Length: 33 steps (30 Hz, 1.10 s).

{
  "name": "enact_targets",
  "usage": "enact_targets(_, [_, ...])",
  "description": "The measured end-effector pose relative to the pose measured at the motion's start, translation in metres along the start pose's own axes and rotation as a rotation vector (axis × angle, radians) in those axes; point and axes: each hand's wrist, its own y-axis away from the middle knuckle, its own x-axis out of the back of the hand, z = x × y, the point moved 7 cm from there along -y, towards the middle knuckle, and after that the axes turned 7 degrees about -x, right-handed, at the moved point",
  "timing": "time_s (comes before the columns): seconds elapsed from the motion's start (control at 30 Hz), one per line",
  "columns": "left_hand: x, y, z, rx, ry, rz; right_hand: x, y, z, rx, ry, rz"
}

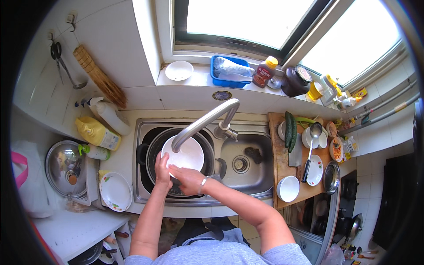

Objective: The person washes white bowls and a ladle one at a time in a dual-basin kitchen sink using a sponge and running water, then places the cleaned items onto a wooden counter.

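My left hand [163,169] grips the left rim of a white bowl [190,157] over the left sink basin. The fingers of my right hand [190,180] lie on the bowl's near rim; its thumb is hidden. Below the bowl, a large dark pot [153,150] with side handles sits in that basin. The curved steel faucet [205,119] reaches over the bowl, its spout end just above it. Whether water is running I cannot tell. In the right basin [228,152] a dark, crumpled lump [253,154] lies beside the drain strainer [240,164].
Right of the sink, a wooden cutting board [272,132] carries cucumbers [291,132], a cleaver [295,154], a ladle [311,149], bowls and plates. Soap bottles [99,134], a floral plate [115,191] and a glass lid [66,169] stand left. A blue basket [214,78] and jars line the windowsill.
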Motion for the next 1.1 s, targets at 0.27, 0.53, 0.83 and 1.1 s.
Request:
enact_targets(0.27, [-0.08, 0.013, 0.071, -0.885, -1.07, -0.037, 0.079, 0.117, 0.131, -0.61, -0.27, 1.053])
enact_targets(0.53, [-0.072, 0.041, 0.089, -1.084, -1.421, -0.115, 0.148, 0.077, 0.17, -0.849, 0.017, 0.896])
enact_targets(0.83, [-0.048, 0.065, 0.06, -1.135, -1.696, -0.296, 0.107, 0.088, 0.073, -0.178, -1.472, 0.369])
enact_targets(1.1, [-0.009, 0.097, 0.061, -1.225, -1.922, -0.382, 0.047, 0.238, 0.114, -0.615, -1.097, 0.883])
